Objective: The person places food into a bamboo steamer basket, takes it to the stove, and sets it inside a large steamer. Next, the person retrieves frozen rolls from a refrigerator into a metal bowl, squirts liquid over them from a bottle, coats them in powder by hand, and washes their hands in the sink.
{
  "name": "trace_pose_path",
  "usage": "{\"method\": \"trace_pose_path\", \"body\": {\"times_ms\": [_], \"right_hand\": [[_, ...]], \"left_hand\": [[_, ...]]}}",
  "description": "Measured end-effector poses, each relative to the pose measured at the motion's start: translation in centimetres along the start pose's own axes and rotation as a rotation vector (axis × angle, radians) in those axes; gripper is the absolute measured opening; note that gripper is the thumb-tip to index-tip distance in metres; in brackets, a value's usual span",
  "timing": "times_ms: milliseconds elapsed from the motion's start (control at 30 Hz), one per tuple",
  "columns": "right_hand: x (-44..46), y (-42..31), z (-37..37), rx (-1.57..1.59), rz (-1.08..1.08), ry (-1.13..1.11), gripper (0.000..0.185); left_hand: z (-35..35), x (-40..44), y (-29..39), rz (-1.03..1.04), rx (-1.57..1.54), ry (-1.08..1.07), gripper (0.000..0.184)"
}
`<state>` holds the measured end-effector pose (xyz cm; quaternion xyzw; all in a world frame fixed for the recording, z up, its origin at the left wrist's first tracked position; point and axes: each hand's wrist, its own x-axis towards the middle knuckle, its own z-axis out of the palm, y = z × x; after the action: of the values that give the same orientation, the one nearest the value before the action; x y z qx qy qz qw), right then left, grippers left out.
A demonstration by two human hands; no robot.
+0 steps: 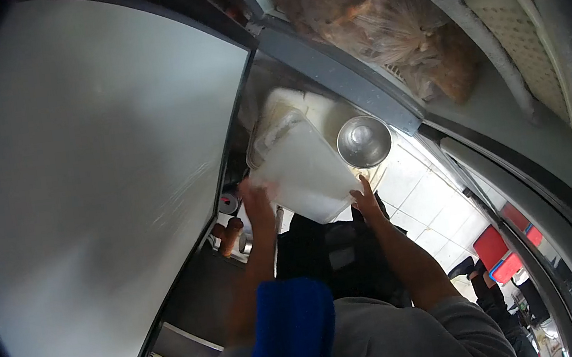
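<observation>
A frosted white, flat rectangular panel (303,173), which looks like a plastic lid, is tilted in front of my body. At its lower right edge my right hand (366,199) grips it, with the fingers closed round the rim. My left hand (258,197) is at its left edge, smeared by motion, so I cannot tell how the fingers are set. Beyond and partly under the panel shows a clear rectangular tray (272,134) with rounded corners. Close to the panel's right side stands a round metal bowl (364,142).
A large grey-white door (106,165) fills the left. At upper right, a frosted freezer compartment holds plastic bags of brown food (380,13) and a white perforated basket (515,36). White floor tiles (420,197), red stools (494,247) and another person's leg (490,296) show at right.
</observation>
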<state>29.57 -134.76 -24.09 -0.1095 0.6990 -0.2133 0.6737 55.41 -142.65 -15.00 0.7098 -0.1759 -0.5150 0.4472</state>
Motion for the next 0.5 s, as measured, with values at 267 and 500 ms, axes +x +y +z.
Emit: {"method": "trace_pose_path", "body": {"times_ms": [267,500], "right_hand": [[-2.7,-1.1,-1.4,-0.090,-0.246,-0.056,0.048],[-0.7,-6.0,2.1,-0.652,-0.582,-0.057,0.030]], "left_hand": [[-12.2,-5.3,-7.3,-0.491,-0.237,0.311,0.042],[-15.4,-5.9,-12.0,-0.332,-0.003,0.172,0.029]]}}
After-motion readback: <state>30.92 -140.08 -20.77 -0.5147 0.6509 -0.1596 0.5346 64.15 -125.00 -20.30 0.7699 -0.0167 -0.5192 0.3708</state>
